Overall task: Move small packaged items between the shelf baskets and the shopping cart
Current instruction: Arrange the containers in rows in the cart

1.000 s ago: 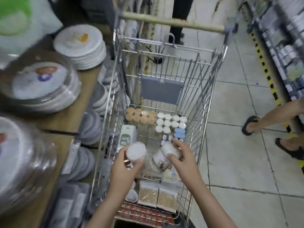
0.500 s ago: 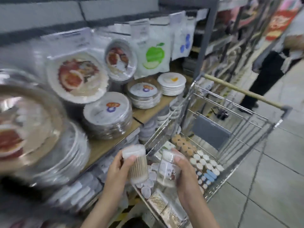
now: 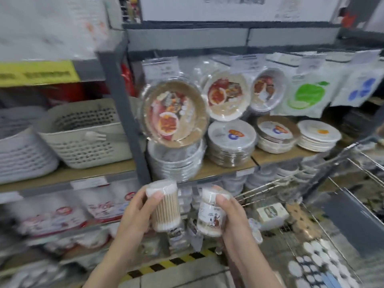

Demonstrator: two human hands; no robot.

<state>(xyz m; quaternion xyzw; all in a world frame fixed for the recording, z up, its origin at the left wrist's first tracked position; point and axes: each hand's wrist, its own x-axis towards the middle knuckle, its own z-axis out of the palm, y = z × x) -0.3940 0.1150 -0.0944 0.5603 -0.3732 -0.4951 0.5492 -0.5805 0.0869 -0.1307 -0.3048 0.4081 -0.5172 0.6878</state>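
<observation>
**Q:** What do my two hands hold?

**A:** My left hand point(image 3: 135, 217) grips a clear cylindrical tub of wooden-stemmed cotton swabs with a white cap point(image 3: 164, 206), thumb across the cap end and fingers curled behind the body. My right hand point(image 3: 232, 217) grips a second clear cylindrical tub with a printed paper label point(image 3: 211, 213), thumb pressed near its white top. The two tubs stand roughly upright, just beside each other but apart, in front of the shelf edge.

**Q:** Where do they sit relative to the cart and baskets?

**A:** Both tubs are in the air, left of the wire shopping cart point(image 3: 324, 206), whose rim enters at lower right. Inside the cart lie a pale green-labelled box point(image 3: 270, 212) and rows of small white round-lidded packs point(image 3: 318, 252). A cream perforated plastic basket point(image 3: 83, 134) stands on the wooden shelf at left, well apart from my hands.

**Q:** What else is on the shelf?

**A:** Wrapped stacks of round disposable plates point(image 3: 231, 142) rest on the wooden board; above them hang picture-fronted plate packs point(image 3: 174, 113) and a white bag with a green apple print point(image 3: 307, 96). The view is motion-blurred, so label text cannot be read.
</observation>
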